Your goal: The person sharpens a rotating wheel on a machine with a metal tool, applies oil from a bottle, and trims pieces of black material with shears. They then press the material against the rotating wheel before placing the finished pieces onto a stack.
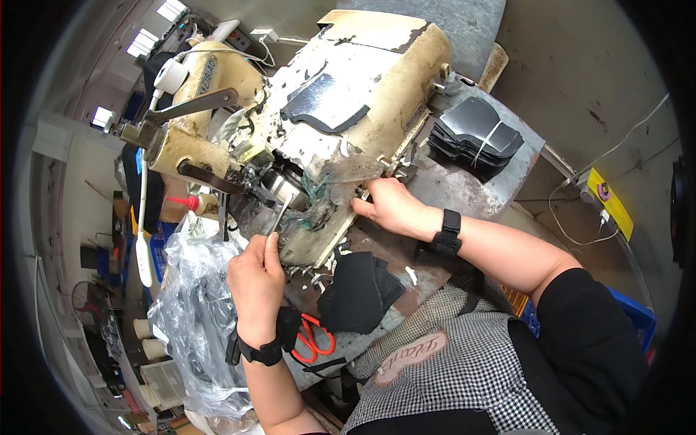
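Note:
A cream machine (406, 72) with worn, flaking paint stands in front of me; it resembles a leather skiving machine. My left hand (255, 286) is closed in a pinch around a thin metal tool (283, 211), whose tip points toward the machine's shiny metal cylinder (285, 187). At the right end of the machine's front plate (326, 243), my right hand (395, 209) has its thumb and fingers bent together against the edge. What those fingers grip is hidden. Cloudy clear plastic (348, 174) and scraps lie around the cylinder between both hands.
Black cut pieces (355, 293) lie near me beside orange-handled scissors (313, 341). A bound stack of dark pieces (478, 134) sits at right. Another dark piece (326, 101) rests on the machine. Crumpled clear plastic bags (199, 312) fill the left; a white lamp (143, 257) hangs there.

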Demonstrator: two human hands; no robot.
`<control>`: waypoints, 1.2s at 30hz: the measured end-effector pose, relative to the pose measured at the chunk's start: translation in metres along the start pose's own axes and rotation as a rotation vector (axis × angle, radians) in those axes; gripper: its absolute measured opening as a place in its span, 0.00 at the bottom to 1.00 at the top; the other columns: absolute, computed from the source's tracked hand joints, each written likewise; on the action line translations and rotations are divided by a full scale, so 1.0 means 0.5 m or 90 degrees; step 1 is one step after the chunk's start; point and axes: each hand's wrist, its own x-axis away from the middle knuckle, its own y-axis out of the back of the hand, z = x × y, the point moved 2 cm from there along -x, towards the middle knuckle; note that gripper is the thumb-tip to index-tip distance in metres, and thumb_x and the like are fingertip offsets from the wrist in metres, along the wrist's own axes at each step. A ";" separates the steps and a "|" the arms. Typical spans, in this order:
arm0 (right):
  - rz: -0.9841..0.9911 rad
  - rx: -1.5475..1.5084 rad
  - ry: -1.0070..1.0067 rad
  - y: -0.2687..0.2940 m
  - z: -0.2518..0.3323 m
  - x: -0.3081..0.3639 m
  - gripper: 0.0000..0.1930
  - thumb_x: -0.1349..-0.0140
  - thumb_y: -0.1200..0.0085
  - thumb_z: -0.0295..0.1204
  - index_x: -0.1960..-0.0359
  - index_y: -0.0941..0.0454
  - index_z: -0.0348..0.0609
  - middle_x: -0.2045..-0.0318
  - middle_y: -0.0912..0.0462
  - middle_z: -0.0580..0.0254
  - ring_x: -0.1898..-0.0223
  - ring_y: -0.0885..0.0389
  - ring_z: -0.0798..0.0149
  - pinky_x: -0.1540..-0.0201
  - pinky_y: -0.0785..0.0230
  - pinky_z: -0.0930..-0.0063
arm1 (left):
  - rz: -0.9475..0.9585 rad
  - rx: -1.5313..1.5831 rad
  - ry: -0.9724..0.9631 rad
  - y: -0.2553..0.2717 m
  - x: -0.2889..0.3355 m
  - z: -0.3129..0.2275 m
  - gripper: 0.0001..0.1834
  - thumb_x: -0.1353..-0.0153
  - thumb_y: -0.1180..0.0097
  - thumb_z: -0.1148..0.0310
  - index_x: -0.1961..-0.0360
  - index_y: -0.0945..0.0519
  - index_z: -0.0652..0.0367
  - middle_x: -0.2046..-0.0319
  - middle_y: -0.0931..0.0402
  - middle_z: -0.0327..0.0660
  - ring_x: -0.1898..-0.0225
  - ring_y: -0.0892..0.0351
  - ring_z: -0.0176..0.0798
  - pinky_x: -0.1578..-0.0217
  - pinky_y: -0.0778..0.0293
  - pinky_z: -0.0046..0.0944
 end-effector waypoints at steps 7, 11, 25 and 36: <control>-0.022 0.046 0.010 -0.001 0.015 0.010 0.14 0.43 0.52 0.32 0.74 0.24 0.28 0.74 0.22 0.35 0.68 0.20 0.39 0.61 0.26 0.53 | 0.006 0.001 -0.013 -0.005 -0.002 0.002 0.16 0.35 0.48 0.63 0.77 0.27 0.62 0.85 0.30 0.54 0.80 0.29 0.61 0.78 0.35 0.50; -0.026 0.087 0.016 0.002 0.024 0.014 0.12 0.44 0.53 0.29 0.73 0.24 0.30 0.74 0.20 0.37 0.68 0.19 0.40 0.61 0.26 0.53 | 0.002 0.006 -0.004 -0.003 0.000 0.001 0.16 0.35 0.48 0.64 0.78 0.28 0.62 0.85 0.31 0.54 0.80 0.30 0.62 0.78 0.35 0.50; -0.058 0.207 0.027 -0.022 0.007 0.002 0.11 0.42 0.52 0.30 0.70 0.27 0.31 0.73 0.20 0.39 0.70 0.18 0.42 0.65 0.25 0.53 | -0.004 -0.015 -0.017 -0.001 -0.003 -0.003 0.17 0.35 0.48 0.63 0.78 0.28 0.63 0.85 0.30 0.54 0.79 0.29 0.62 0.78 0.35 0.51; -0.061 0.227 0.047 -0.023 0.007 0.004 0.11 0.42 0.51 0.30 0.70 0.28 0.31 0.75 0.20 0.40 0.72 0.18 0.43 0.67 0.24 0.53 | -0.006 -0.015 -0.014 0.000 0.000 -0.001 0.17 0.35 0.49 0.63 0.78 0.28 0.62 0.85 0.30 0.54 0.79 0.28 0.62 0.77 0.34 0.52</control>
